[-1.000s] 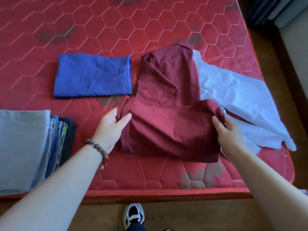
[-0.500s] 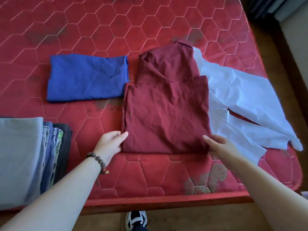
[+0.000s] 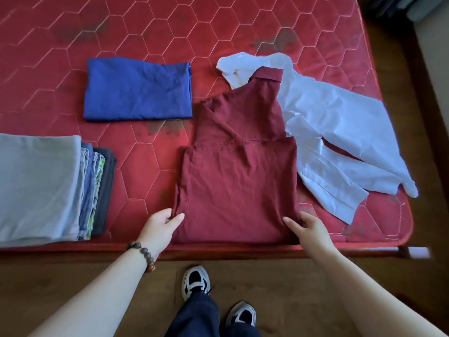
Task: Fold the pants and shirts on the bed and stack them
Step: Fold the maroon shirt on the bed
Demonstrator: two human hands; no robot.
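maroon shirt point(image 3: 239, 188) now dragged to the bed edge, left hand point(image 3: 160, 226) and right hand point(image 3: 307, 228) pinching its corners.

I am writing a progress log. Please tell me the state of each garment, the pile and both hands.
maroon shirt: partly folded, collar end not folded in
blue garment: folded flat
white shirt: unfolded, crumpled
pile of clothes: folded, stacked
left hand: grips maroon shirt's near-left corner
right hand: grips its near-right corner

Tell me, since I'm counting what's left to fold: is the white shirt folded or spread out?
Spread out: the white shirt lies rumpled and unfolded on the mattress, sleeves loose, partly under the maroon shirt.
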